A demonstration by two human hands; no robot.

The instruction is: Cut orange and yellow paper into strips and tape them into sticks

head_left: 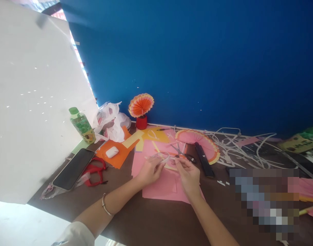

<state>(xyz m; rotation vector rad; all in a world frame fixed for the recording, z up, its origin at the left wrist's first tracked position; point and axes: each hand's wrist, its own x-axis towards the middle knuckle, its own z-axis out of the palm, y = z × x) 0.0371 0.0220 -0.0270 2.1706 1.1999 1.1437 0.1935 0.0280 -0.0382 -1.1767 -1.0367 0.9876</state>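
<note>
My left hand [151, 169] is closed round a thin, pale ring that looks like a roll of tape [167, 158]. Close beside it, my right hand [189, 175] pinches with thumb and forefinger at what seems to be the loose end of the tape; the bit between those fingertips is too small to make out clearly. Both hands are over a stack of pink paper sheets [158, 189]. Just beyond the right hand lie scissors [191, 158] with dark handles. A pleated pink paper fan [197, 138] with a yellow and orange edge rests behind, partly under a black bar-shaped object [204, 160].
On the left are a phone [73, 169], red straps [96, 172], orange paper [120, 158] with a white case [112, 152], a green-capped bottle [81, 124] and a plastic bag [112, 121]. A fan flower [141, 105] stands by the blue wall. White cables [259, 150] tangle at right.
</note>
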